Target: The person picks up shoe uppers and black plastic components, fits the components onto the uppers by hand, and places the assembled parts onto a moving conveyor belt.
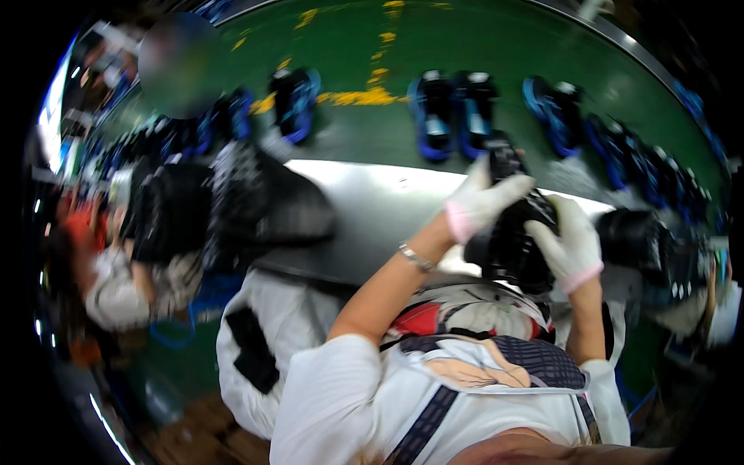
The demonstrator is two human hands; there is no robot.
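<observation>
Both my hands wear white gloves with pink cuffs and grip a black shoe (515, 248) over the near edge of the metal table (368, 213). My left hand (488, 198) closes around its upper part, thumb lying across it. From the right side, my right hand (570, 239) holds the shoe with its thumb pointing inward. Motion blur and the gloves hide some of the shoe's shape, including most of its lower end.
Blue-and-black shoes (434, 116) stand in a row on the green surface (349, 62) beyond the table. Stacked black shoe parts (263, 205) lie at the table's left, another black stack (632, 236) at its right. Other people (124, 287) sit to the left and far right.
</observation>
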